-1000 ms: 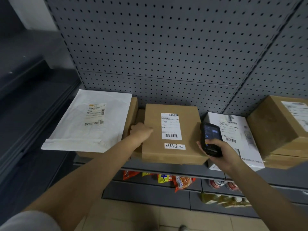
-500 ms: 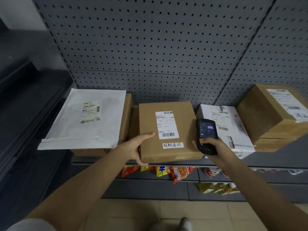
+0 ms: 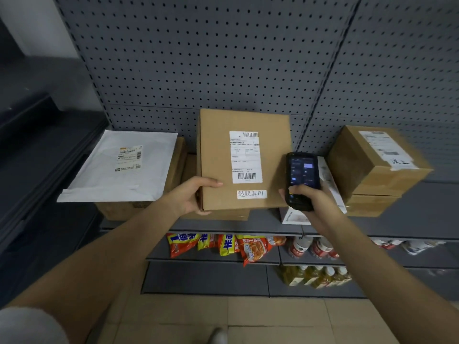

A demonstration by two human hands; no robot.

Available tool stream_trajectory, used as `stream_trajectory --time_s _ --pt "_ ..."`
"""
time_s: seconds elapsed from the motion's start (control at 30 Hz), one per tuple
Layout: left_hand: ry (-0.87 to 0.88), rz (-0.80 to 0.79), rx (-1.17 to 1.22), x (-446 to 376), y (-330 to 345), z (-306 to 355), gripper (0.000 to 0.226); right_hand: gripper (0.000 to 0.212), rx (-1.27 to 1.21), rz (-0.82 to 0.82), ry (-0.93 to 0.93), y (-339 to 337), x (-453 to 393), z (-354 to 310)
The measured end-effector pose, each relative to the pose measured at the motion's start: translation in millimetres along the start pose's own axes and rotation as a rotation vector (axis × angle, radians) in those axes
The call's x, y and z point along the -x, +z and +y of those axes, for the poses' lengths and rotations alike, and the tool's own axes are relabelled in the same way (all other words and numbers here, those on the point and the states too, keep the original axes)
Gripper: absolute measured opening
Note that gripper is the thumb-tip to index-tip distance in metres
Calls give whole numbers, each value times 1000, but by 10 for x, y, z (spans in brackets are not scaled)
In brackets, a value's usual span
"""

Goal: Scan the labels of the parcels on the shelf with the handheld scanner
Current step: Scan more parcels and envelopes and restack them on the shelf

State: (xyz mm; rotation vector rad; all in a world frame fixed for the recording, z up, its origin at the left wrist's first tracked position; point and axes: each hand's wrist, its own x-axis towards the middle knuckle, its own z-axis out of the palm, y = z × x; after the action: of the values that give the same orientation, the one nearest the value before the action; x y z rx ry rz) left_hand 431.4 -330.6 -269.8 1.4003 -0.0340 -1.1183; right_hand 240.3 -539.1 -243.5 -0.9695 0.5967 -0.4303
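My left hand (image 3: 192,194) grips the lower left corner of a flat brown parcel (image 3: 216,155), thumb on its face, and holds it tilted up off the shelf (image 3: 409,219). Its white barcode label (image 3: 245,157) faces me, with a small handwritten sticker below. My right hand (image 3: 309,197) holds the black handheld scanner (image 3: 301,178) just right of that parcel, its lit screen toward me. A white mailer (image 3: 99,177) with a label lies on a brown box at the left. A white box (image 3: 330,184) sits mostly hidden behind the scanner. Two stacked brown boxes (image 3: 375,170) stand at the right.
A grey pegboard wall (image 3: 223,58) backs the shelf. Lower shelves hold orange and yellow snack packets (image 3: 223,244) and bottles (image 3: 320,276). Dark empty shelving (image 3: 37,157) runs along the left. Tiled floor (image 3: 248,319) lies below.
My left hand went from resting on the flat parcel's left side to gripping its lower corner and lifting it up to face me. The scanner stayed beside it.
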Motion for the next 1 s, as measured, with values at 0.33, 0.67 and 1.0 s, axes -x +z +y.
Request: stream_trajectory --time_s 0.33,0.67,1.0 --pt "382 -55 -28 458 784 8 92 43 39 -282 59 17 1253 -668" --pt "473 -39 22 655 912 -157 114 59 202 -337 178 -81 1895 -657" --pt "483 -45 57 698 820 -213 117 51 105 -293 210 52 2040 -606"
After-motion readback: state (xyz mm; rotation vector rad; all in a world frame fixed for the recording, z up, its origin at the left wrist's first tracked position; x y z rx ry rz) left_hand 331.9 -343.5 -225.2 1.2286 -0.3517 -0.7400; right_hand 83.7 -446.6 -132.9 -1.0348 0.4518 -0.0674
